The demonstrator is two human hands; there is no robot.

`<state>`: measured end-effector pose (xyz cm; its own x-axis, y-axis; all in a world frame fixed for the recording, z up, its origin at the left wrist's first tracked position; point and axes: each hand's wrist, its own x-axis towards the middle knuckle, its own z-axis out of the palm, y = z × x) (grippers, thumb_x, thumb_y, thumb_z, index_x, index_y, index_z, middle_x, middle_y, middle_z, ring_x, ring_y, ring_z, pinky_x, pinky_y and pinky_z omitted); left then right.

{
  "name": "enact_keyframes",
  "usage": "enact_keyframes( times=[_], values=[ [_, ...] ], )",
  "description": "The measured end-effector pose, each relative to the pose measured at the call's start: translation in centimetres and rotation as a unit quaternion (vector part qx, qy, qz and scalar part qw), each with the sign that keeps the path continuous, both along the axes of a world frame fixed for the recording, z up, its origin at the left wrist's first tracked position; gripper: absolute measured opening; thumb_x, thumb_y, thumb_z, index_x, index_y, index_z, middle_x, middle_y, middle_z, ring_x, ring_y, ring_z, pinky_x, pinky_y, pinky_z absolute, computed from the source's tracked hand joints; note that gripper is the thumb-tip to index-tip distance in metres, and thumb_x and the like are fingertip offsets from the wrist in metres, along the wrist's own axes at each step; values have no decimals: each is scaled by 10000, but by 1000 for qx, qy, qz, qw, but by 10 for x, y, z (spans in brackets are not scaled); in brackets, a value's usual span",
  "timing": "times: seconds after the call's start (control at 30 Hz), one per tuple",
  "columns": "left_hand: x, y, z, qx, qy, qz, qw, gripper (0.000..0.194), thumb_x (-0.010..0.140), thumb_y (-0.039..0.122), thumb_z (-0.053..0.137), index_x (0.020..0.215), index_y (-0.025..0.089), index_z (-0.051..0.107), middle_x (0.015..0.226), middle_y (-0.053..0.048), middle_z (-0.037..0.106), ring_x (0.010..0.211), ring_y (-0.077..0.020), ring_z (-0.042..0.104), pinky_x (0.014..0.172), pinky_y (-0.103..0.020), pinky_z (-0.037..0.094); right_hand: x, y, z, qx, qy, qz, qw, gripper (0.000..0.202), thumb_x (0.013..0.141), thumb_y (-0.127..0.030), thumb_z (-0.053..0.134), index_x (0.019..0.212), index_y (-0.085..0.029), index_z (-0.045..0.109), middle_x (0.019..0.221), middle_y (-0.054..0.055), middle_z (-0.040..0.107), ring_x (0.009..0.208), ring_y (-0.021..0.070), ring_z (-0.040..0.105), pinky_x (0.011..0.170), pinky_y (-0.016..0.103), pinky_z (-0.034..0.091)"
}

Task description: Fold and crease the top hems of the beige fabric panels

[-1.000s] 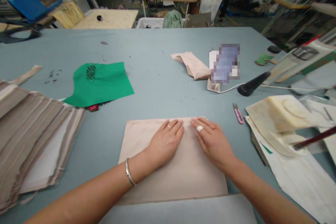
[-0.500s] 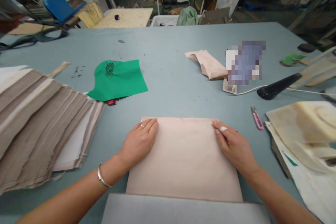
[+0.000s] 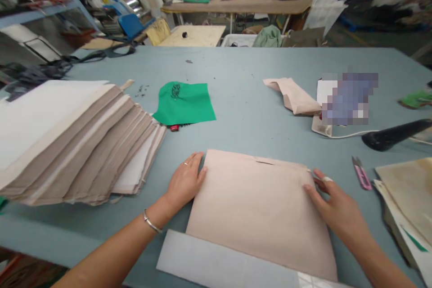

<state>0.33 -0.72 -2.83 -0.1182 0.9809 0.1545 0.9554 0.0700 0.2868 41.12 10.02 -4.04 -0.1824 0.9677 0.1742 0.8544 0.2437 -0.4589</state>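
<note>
A pale pink fabric panel (image 3: 259, 207) lies on the blue-grey table, slightly turned, with a narrow slit near its far edge. A light grey board (image 3: 229, 261) lies across its near end. At the panel's far left corner is my left hand (image 3: 184, 180), fingers spread, the thumb touching the edge. My right hand (image 3: 337, 207) is at the far right corner, its thumb on the fabric and its fingers apart beside the edge. Neither hand is closed round anything.
Stacked beige and white panels (image 3: 87, 144) stand at the left. Beyond the pink panel lie green fabric (image 3: 185, 103) and a crumpled pink piece (image 3: 293, 96). Pink snips (image 3: 362, 173), a black object (image 3: 394, 135) and cream fabric (image 3: 408, 189) are at the right.
The view has shifted left. The pink panel and grey board have turned slightly clockwise. My fingers have come off the top of the panel to its side edges, and my right fingers have spread.
</note>
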Motion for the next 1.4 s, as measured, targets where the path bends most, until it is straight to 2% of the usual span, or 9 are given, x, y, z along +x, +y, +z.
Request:
enact_keyframes(
  times=[0.13,0.23,0.3,0.43,0.53,0.67,0.87,1.2,1.4],
  values=[
    [-18,-13,14,16,-125,61,990,473,959,342,483,1354,88,538,1403,-205,591,1324,-340,542,1124,-545,428,15,2,29,38,-40,-9,998,669,909,-659,474,1402,-216,565,1368,194,615,891,283,714,734,428,555],
    [-1,-17,39,45,-324,103,939,372,893,331,573,1204,138,640,1256,-154,678,1176,-281,624,1016,-450,496,-5,-12,52,31,-8,2,999,574,913,-640,504,1355,-288,602,1321,140,657,827,236,703,596,372,518],
    [24,-17,58,35,-520,133,843,279,851,349,644,1049,156,682,1073,-105,716,981,-209,666,834,-330,536,-34,-28,64,23,49,18,998,493,906,-619,542,1253,-290,659,1179,95,726,822,226,705,611,350,532],
    [75,-16,86,-13,-791,169,588,297,680,352,837,796,142,662,755,-10,638,667,-95,567,584,-198,432,-102,-65,87,10,185,112,976,210,954,-405,591,1087,-274,685,1007,18,731,915,173,690,798,290,542],
    [97,-18,96,-32,-837,173,519,334,624,344,890,727,125,660,664,12,593,590,-66,500,549,-185,386,-139,-84,104,-1,249,173,953,104,959,-267,604,1043,-254,664,957,4,689,900,135,663,784,238,519],
    [107,-22,100,-36,-837,162,522,321,630,345,891,700,120,672,641,5,599,578,-70,497,557,-193,381,-159,-92,119,32,263,203,943,93,948,-175,608,1017,-220,651,895,2,659,847,122,636,752,229,497],
    [113,-26,99,-17,-800,128,586,251,715,309,826,657,133,657,621,6,583,584,-82,482,557,-204,377,-158,-90,122,45,242,214,945,79,950,-139,599,932,-203,642,815,-12,631,759,110,591,671,233,450],
    [114,-34,95,31,-602,58,796,113,884,250,692,814,181,747,818,-42,688,798,-166,614,748,-276,462,-154,-89,109,111,164,234,952,115,931,-92,564,889,-199,564,790,24,600,770,172,544,705,315,414],
    [126,-39,91,0,-623,21,782,215,940,256,618,1088,232,772,976,-72,697,906,-185,621,781,-287,468,-147,-83,104,158,133,215,955,148,902,-67,553,857,-209,558,738,21,579,736,185,528,703,336,404]
  ],
)
